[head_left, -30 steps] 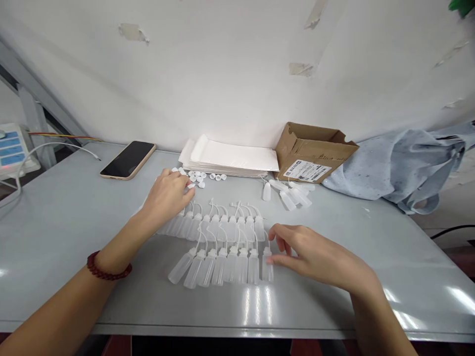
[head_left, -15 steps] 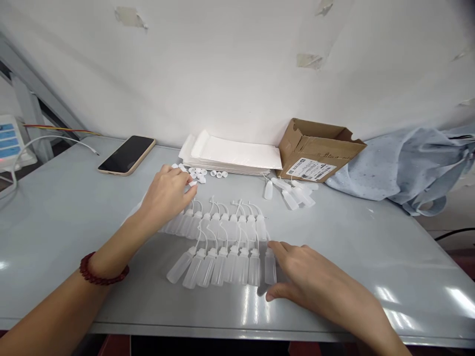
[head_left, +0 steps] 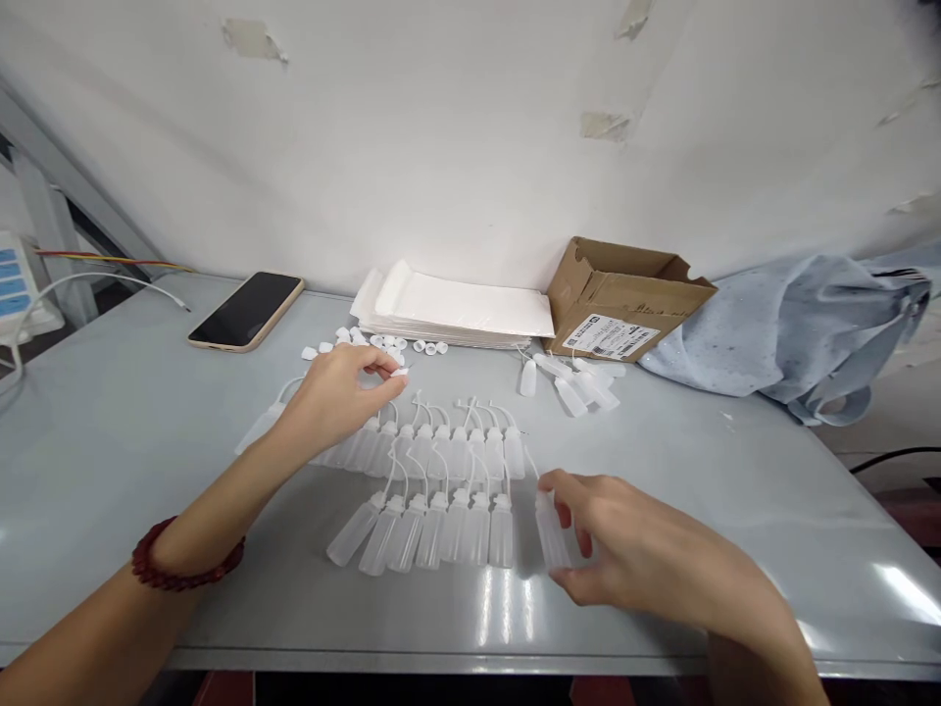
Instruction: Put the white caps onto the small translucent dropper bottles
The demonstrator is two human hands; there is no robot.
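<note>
Two rows of small translucent squeeze bottles (head_left: 441, 490) lie side by side on the grey table (head_left: 110, 441). My right hand (head_left: 632, 549) grips one small bottle (head_left: 551, 529) at the right end of the near row, lifted slightly off the table. My left hand (head_left: 338, 392) hovers over the far row's left end and pinches a small white cap (head_left: 399, 372) between thumb and fingers. More loose white caps (head_left: 389, 343) lie scattered just behind it. A red bead bracelet sits on my left wrist.
A stack of white sheets (head_left: 456, 309) and an open cardboard box (head_left: 621, 304) stand by the wall. A few more bottles (head_left: 577, 382) lie in front of the box. A phone (head_left: 246, 311) lies at back left, a light blue cloth bag (head_left: 794, 328) at right.
My right hand closed round the end bottle of the near row and pulled it away from the row. My left hand picked a cap from the pile and drew it back.
</note>
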